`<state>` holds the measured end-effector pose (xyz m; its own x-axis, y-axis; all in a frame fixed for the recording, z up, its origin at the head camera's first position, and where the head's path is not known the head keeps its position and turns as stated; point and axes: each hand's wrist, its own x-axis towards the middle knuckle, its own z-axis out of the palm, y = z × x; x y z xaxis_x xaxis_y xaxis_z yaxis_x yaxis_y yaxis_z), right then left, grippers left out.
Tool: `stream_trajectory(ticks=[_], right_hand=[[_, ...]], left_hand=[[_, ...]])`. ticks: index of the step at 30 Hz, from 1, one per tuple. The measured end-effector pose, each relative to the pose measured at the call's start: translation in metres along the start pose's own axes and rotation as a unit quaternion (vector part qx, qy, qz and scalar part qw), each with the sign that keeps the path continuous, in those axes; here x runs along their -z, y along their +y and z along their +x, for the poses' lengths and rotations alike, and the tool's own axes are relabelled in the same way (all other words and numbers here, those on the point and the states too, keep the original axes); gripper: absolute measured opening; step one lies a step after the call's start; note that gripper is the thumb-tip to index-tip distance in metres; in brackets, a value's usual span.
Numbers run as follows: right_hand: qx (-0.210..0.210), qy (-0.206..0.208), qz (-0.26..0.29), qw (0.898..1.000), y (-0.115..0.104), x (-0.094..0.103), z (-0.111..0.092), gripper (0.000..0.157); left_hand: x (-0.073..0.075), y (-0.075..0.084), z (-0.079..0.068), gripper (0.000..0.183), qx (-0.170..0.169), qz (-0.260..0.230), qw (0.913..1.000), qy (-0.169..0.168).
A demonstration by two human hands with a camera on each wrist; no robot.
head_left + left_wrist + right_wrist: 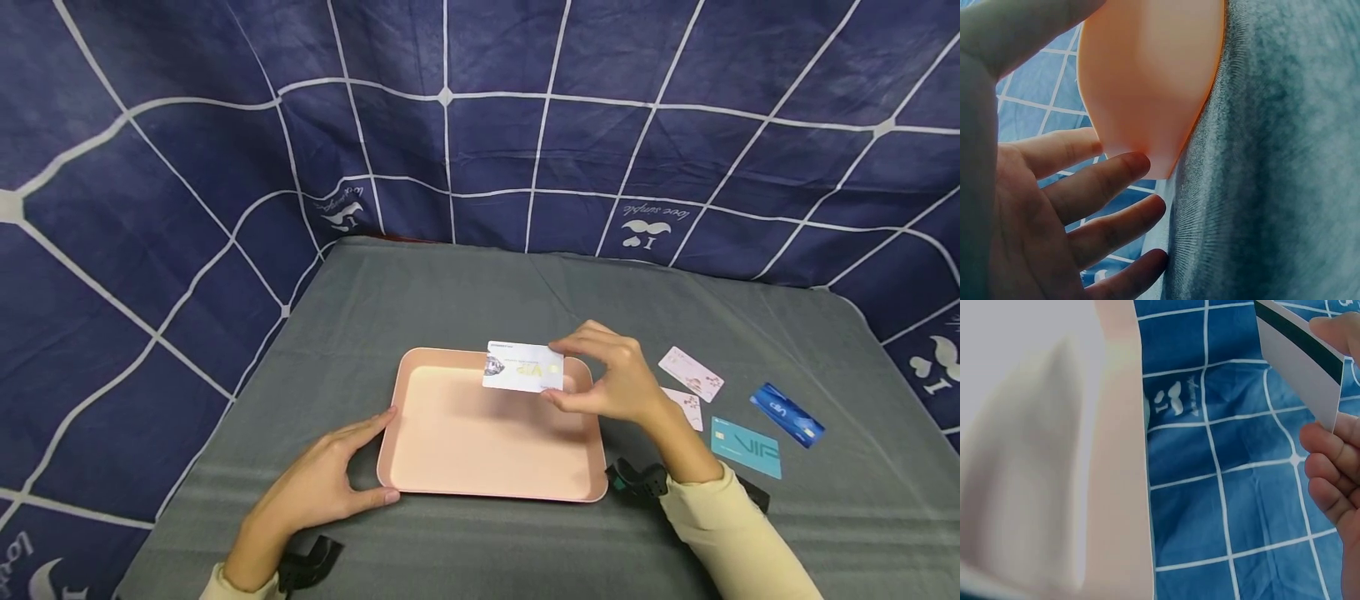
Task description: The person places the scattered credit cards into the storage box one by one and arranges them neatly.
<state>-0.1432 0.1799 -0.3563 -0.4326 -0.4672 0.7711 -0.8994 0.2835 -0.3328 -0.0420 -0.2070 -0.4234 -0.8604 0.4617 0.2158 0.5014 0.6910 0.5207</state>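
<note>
A white VIP card (522,367) is held up above the far side of a shallow pink tray (491,486). My right hand (618,375) pinches the card's right end between thumb and fingers. The right wrist view shows the back of this card (1300,359), with a dark stripe along it. At the tray's left side is my left hand (326,475), its fingers spread and fairly straight. Its forefinger touches the left rim and its thumb lies at the near left corner. Also in the left wrist view, the fingers of the left hand (1079,206) reach toward the tray's edge (1147,112).
Right of the tray, two pale pink cards (692,374) lie close together, one partly behind my right wrist. Near them are a teal VIP card (746,447) and a blue card (787,414). Grey cloth (450,287) covers the table; a blue checked curtain (495,142) hangs behind.
</note>
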Motion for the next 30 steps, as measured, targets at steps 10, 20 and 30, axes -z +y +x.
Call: stream_trajectory(ticks=[10, 20, 30], right_hand=[[-0.029, -0.016, 0.006, 0.999, -0.003, -0.01, 0.009, 0.043], [-0.033, -0.018, 0.015, 0.999, 0.0, -0.024, 0.02, 0.043], [-0.024, -0.026, 0.03, 0.999, 0.003, -0.039, 0.024, 0.04]], left_hand=[[-0.001, 0.001, 0.001, 0.095, 0.003, -0.004, 1.0, -0.002], [0.0, -0.001, 0.0, 0.095, -0.002, 0.001, 1.0, 0.005], [-0.001, -0.002, 0.0, 0.095, 0.0, 0.009, 0.9999, 0.008]])
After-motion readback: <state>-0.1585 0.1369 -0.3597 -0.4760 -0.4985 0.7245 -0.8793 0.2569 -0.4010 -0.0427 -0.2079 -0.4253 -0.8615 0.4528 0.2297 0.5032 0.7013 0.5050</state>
